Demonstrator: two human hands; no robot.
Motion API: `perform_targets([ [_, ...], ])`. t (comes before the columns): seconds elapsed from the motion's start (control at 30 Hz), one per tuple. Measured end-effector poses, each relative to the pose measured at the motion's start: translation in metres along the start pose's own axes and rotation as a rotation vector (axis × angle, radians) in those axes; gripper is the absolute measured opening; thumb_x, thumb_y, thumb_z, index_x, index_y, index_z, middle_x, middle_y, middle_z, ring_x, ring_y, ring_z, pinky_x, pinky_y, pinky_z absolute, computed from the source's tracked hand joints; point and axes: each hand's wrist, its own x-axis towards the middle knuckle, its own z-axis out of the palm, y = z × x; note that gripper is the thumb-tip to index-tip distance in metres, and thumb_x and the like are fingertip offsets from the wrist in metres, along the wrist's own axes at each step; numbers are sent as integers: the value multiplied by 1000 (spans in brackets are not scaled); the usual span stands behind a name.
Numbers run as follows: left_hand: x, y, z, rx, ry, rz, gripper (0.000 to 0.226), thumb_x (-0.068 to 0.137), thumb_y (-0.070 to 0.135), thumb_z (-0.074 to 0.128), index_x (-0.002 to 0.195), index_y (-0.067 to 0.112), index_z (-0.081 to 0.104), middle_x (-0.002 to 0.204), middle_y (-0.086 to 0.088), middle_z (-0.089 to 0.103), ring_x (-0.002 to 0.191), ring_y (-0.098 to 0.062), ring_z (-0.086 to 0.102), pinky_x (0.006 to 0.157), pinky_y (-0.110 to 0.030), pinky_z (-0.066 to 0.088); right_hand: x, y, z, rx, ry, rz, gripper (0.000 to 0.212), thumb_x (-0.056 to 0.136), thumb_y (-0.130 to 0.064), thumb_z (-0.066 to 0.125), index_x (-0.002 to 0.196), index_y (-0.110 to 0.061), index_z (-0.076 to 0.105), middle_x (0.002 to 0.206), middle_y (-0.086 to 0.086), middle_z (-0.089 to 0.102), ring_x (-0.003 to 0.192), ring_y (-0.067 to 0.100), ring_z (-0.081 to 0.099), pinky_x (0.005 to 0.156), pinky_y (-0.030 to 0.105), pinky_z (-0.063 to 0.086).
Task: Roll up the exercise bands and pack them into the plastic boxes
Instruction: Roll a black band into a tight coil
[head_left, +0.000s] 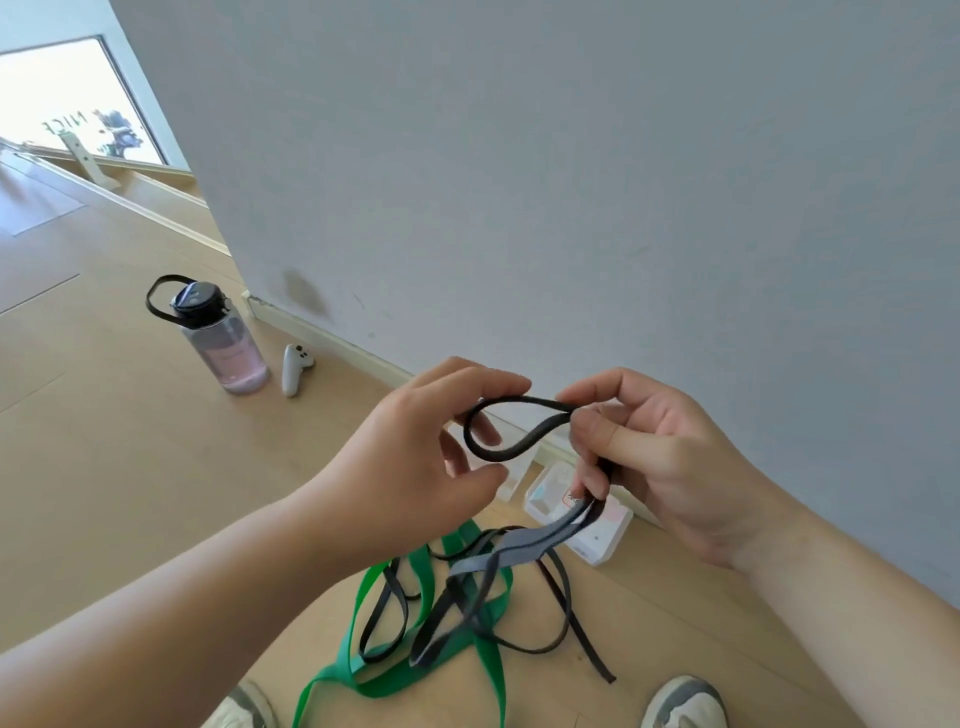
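Hands, left hand and right hand, pinch a thin black rubber exercise band into a starter loop for rolling, white plastic boxes at five o'clock.

Plastic box by the wall is half hidden behind the right hand and the black band; its label is too blurred to read, a second box behind the left hand barely shows. Green band and both shoes run off the bottom edge. Window lettering top left is washed out and cut off.
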Motion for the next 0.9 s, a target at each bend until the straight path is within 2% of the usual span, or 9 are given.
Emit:
perform_targets([
  [0.1, 0, -5, 1, 72, 55, 59, 50, 86, 11, 80, 131, 27, 68, 108, 22, 69, 98, -8, 71, 79, -28, 60, 1, -1, -7, -133, 15, 10, 13, 101, -10, 59, 110, -8, 66, 79, 14, 68, 64, 26, 61, 77, 45, 54],
  [0.17, 0, -4, 1, 69, 111, 26, 42, 87, 16, 80, 126, 28, 70, 103, 20, 75, 92, -8, 74, 84, -30, 61, -1, -1, -9, -276, -28, 20, 12, 102, -11, 60, 108, -14, 69, 91, 10, 77, 79, 27, 71, 83, 42, 57],
  [0.23, 0, -2, 2, 42, 149, 21, 29, 87, 16, 80, 113, 27, 74, 95, 16, 77, 86, -8, 75, 82, -30, 61, -3, 0, -6, -282, -74, 30, 12, 97, -11, 68, 107, -17, 71, 98, 10, 78, 94, 27, 75, 86, 39, 60],
  [0.3, 1, 3, 7, 22, 128, 61, 20, 88, 15, 79, 105, 26, 76, 91, 15, 78, 83, -9, 76, 77, -30, 61, -6, 0, 3, -201, -92, 0, 22, 88, -8, 78, 107, -14, 69, 101, 14, 77, 98, 31, 75, 82, 33, 60],
  [0.37, 1, 9, 14, 25, 127, 115, 21, 88, 11, 79, 101, 26, 78, 89, 16, 78, 78, -7, 75, 71, -28, 60, -8, -1, 11, -138, -59, -45, 28, 82, -5, 82, 104, -10, 65, 96, 16, 76, 93, 32, 76, 79, 30, 59],
  [0.47, 6, 10, 19, 52, 176, 71, 29, 84, 7, 79, 101, 30, 77, 83, 17, 77, 73, -9, 73, 68, -28, 59, -5, -4, 15, -129, 25, -61, 24, 83, -1, 80, 101, -10, 68, 87, 11, 79, 81, 26, 76, 76, 29, 60],
  [0.67, 21, 14, 27, -5, 148, -81, 52, 88, 16, 79, 134, 34, 64, 102, 24, 74, 94, 10, 70, 85, -3, 50, 4, -6, 1, -203, 113, -5, 9, 87, -10, 80, 91, -17, 77, 74, 4, 76, 65, 20, 65, 71, 36, 53],
  [0.77, 28, 18, 31, -30, 38, -142, 46, 96, 22, 68, 138, 39, 60, 106, 29, 71, 101, 17, 63, 79, 6, 42, 4, -8, -10, -185, 172, 1, 12, 85, -8, 81, 91, -17, 77, 75, 6, 75, 62, 18, 61, 72, 38, 52],
  [0.9, 33, 17, 36, -25, 36, -157, 41, 98, 30, 64, 137, 40, 60, 102, 32, 69, 100, 20, 61, 75, 7, 40, 0, -7, -15, -203, 109, 31, 14, 85, -5, 81, 93, -14, 74, 78, 4, 77, 59, 13, 61, 67, 33, 51],
])
